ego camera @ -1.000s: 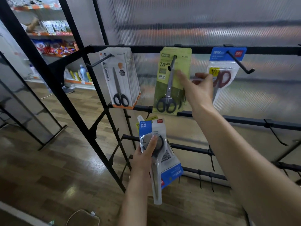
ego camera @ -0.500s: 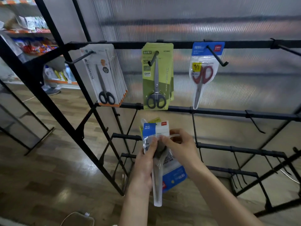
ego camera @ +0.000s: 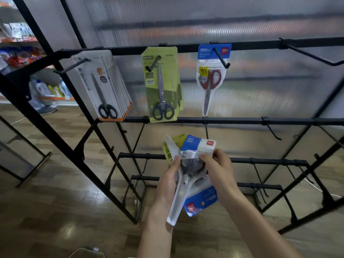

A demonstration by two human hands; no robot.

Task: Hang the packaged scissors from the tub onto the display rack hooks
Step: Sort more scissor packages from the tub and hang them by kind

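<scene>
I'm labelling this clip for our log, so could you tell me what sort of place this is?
Most likely a shop, perhaps a stationery aisle. Packaged scissors hang from hooks on a black display rack, stocked shelves stand at the far left, and both hands hold more packs.

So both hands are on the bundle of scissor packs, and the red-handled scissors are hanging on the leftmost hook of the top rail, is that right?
Not quite. The head view shows the red-handled scissors on the third hook from the left on the top rail, right of the green pack. Both the left hand and right hand do hold the bundle of scissor packs.
</scene>
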